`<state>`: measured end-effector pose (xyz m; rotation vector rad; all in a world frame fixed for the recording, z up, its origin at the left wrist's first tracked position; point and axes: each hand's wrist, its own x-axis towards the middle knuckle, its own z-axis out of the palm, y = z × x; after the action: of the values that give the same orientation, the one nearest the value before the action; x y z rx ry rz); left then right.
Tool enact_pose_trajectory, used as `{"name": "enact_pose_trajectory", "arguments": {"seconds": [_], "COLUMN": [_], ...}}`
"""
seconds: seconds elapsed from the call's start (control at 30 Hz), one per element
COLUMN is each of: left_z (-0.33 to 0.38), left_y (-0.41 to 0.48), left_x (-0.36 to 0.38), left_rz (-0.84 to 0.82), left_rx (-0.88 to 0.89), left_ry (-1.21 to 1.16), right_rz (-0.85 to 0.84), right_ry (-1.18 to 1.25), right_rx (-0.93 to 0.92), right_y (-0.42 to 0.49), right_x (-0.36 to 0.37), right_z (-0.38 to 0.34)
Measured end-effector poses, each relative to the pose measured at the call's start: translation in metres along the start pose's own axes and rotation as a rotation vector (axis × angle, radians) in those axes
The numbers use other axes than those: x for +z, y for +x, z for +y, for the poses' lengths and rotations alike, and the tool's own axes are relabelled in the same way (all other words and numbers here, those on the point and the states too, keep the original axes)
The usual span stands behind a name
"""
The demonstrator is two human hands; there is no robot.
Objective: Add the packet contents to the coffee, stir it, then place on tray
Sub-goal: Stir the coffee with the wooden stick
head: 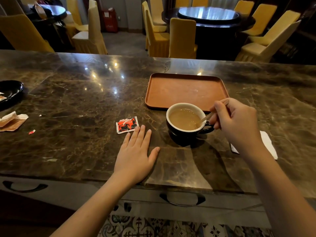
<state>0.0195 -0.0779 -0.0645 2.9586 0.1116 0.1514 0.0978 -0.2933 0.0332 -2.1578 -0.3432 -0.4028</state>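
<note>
Right hand (234,120) closed around a thin wooden stir stick (207,117), pinched between thumb and fingers, upper end poking out above the knuckles, lower end dipped into the milky coffee (184,118). Just left of that hand, touching nothing but the stick: a black cup (181,134) with white inside, standing on the marble bench (77,103), handle turned toward the right hand's fingers. Directly beyond the cup and the right hand: a brown rectangular tray (186,89), near edge partly hidden behind the cup rim, nothing on it. Under and behind the right wrist: a white paper napkin (268,142) flat on the bench.

Left hand (136,153) open, palm down, fingers spread flat on the bench, gripping nothing. Just beyond its fingertips, apparently touching the middle finger: a red, black and white packet (127,124), lying flat, torn or not cannot be told. Well left of the left hand: crumpled brown and white wrappers (12,121), a small red scrap (32,132), and a black dish (10,91) at the bench's far left.
</note>
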Motion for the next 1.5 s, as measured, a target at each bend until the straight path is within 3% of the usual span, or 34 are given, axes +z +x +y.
{"name": "enact_pose_trajectory", "arguments": {"seconds": [0.5, 0.83, 1.07, 1.23, 1.37, 1.5], "left_z": [0.000, -0.001, -0.002, -0.001, -0.002, -0.002], "left_y": [-0.001, 0.000, 0.000, 0.000, 0.001, 0.000], "left_x": [-0.002, 0.000, 0.000, 0.000, 0.002, 0.002], "left_rz": [-0.002, -0.004, -0.008, 0.006, 0.006, 0.002], "left_rx": [0.003, 0.004, 0.013, 0.011, 0.013, 0.020], "left_ry": [-0.001, -0.010, -0.010, -0.015, -0.012, 0.005], "right_rz": [0.133, 0.197, 0.277, 0.421, 0.474, 0.385], "right_ry": [-0.047, -0.003, 0.125, 0.349, 0.212, 0.055], "right_rx": [-0.225, -0.227, -0.132, 0.132, 0.200, 0.191], "right_y": [-0.005, -0.010, -0.020, -0.041, -0.065, -0.092], "right_x": [-0.009, -0.013, -0.023, -0.049, -0.069, -0.075], "right_z": [-0.005, 0.000, 0.004, 0.030, 0.055, 0.068]}}
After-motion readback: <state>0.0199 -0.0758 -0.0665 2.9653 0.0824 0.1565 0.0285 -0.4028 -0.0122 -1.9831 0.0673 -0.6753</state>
